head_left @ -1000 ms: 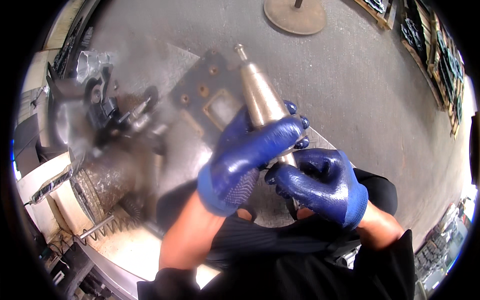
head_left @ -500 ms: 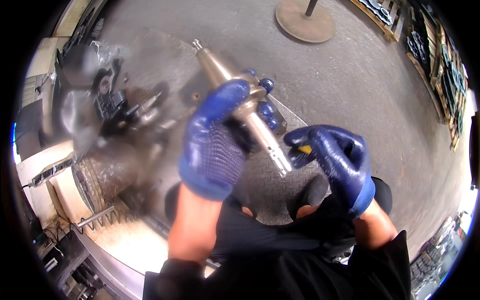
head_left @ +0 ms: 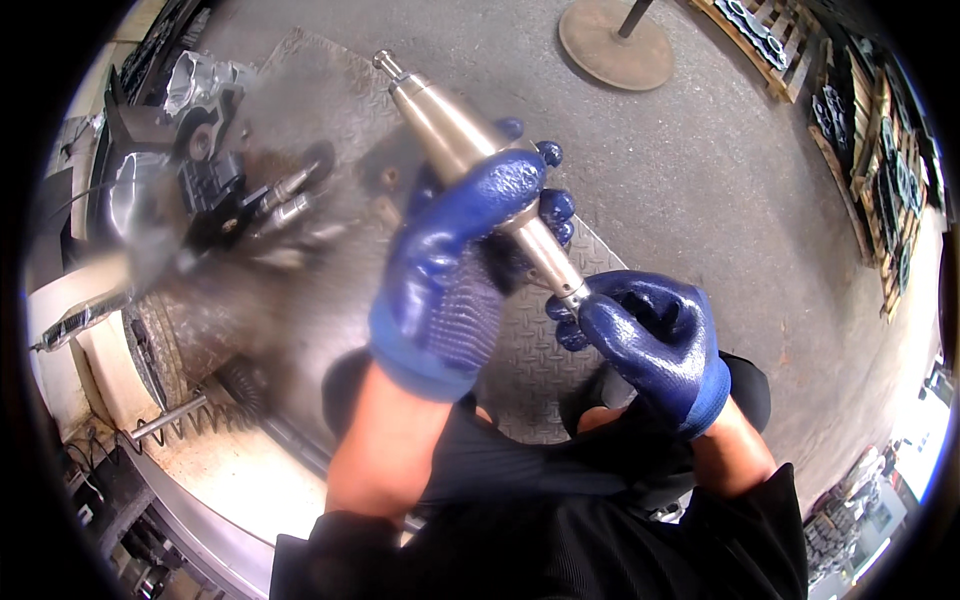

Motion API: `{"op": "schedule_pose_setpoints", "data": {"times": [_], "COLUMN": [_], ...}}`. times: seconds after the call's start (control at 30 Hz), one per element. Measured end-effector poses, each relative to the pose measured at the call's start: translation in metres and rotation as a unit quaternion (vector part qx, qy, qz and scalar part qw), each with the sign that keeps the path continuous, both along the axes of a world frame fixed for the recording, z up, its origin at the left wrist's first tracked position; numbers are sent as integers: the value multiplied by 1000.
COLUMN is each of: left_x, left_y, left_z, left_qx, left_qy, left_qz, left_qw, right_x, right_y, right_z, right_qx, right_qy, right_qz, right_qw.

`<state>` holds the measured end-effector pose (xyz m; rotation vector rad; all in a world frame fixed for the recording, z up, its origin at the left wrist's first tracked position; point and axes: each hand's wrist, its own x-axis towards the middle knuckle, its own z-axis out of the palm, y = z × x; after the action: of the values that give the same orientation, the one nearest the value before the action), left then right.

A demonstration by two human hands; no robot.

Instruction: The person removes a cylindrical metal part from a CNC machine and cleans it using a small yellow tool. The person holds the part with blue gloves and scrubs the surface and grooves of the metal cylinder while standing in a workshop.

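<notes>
My left hand, in a blue coated glove, is closed around the middle of a metal tool holder. Its cone tapers toward a pull stud at the upper left, and a slimmer shank slants down to the right. At the shank's lower end, my right hand, gloved the same way, has its fingertips closed around the tip. Those fingers cover the very end of the tool and whatever else may be in them.
To the left are machine parts blurred by grime or spray and a pale machine edge with a coiled hose. A round stand base is ahead. Pallets with metal parts line the right. Below my hands lies tread plate.
My right hand has moved left onto the tool's tip, which was bare before. The yellow piece seen between its fingers is now out of sight. My left hand shifted the holder slightly right.
</notes>
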<state>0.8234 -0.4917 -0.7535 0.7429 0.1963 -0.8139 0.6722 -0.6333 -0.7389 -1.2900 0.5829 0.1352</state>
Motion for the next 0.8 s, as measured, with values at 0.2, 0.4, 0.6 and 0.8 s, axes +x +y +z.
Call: {"op": "schedule_pose_setpoints", "data": {"times": [0.2,0.4,0.6,0.8], "left_x": [-4,4,29,41], "left_y": [20,26,26,33], "left_z": [-16,-21,-13,-17], "left_qx": [-76,-27,-90,-82], "left_qy": [-52,-85,5,31], "left_qz": [-12,-20,12,27], "left_qw": [996,996,996,996], "right_x": [0,2,-5,-7], "right_y": [6,10,0,13], "right_z": [-1,7,12,22], "right_qx": [-197,-330,-359,-147], "right_qy": [-71,-174,-189,-140], "right_qz": [24,61,15,-82], "right_qw": [978,926,914,976]}}
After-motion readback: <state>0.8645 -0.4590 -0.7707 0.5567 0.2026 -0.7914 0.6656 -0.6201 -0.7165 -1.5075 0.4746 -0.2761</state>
